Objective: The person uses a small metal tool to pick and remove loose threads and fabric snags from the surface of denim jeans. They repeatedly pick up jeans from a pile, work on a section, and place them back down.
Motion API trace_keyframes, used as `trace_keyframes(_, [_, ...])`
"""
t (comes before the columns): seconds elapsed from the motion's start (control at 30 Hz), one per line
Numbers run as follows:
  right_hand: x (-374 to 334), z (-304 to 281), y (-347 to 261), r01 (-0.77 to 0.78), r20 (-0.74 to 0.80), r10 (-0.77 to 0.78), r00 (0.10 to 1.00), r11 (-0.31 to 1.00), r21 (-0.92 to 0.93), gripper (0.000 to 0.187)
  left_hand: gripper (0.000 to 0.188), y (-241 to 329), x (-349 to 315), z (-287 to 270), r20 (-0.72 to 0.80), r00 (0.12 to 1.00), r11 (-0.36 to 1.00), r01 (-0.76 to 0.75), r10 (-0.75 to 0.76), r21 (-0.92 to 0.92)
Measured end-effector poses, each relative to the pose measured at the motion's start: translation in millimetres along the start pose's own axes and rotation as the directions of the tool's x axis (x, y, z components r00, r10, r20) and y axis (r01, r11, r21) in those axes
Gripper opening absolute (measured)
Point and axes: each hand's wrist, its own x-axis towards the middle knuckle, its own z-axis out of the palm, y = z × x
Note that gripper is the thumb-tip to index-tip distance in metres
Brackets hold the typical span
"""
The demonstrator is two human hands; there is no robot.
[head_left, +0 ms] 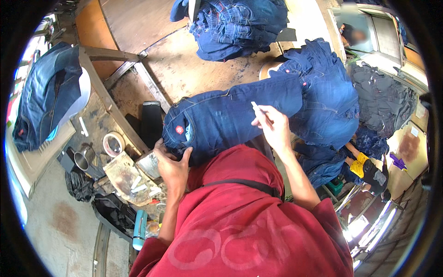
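One pair of blue jeans laid out under one white stick.

For marking, which seems to be the step in hand, the cloth is best kept smooth and taut by the left hand, with the stick drawn lightly. The stick is pinched by the right hand; the left fingers are spread at the waistband, though whether cloth is gripped cannot be told. The jeans are set just in front of the red shirt, beside one denim pile. Also counted: one farther denim heap, one dark grey heap, one tape roll, one metal mug.
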Motion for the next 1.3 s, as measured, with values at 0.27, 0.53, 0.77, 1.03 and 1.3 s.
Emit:
trace_keyframes(0.27, [-14, -7, -11, 0.200, -0.097, -0.206, 0.974, 0.977, -0.069, 0.014, 0.059, -14, -31, -24, 0.611, 0.694, 0.507, 0.710, -0.381, -0.490])
trace_keyframes(0.53, [-43, -19, -15, 0.287, -0.253, -0.349, 0.903, 0.924, -0.252, 0.009, 0.053, 22, 19, 10, 0.899, 0.429, 0.080, 0.897, 0.083, -0.435])
trace_keyframes(0.77, [-66, -10, -25, 0.180, -0.226, -0.226, 0.947, 0.962, -0.207, 0.010, 0.051, 61, 36, 27, 0.882, 0.467, 0.777, 0.530, 0.065, -0.338])
trace_keyframes(1.03, [-91, 13, -53, 0.326, -0.120, -0.415, 0.902, 0.835, -0.443, 0.012, 0.032, 37, 28, 29, 0.914, 0.401, 0.565, 0.741, 0.061, -0.363])
trace_keyframes(1.3, [-94, 20, -72, 0.189, -0.104, -0.411, 0.906, 0.612, -0.768, 0.011, 0.030, 28, 25, 24, 0.883, 0.451, 0.547, 0.710, 0.131, -0.444])
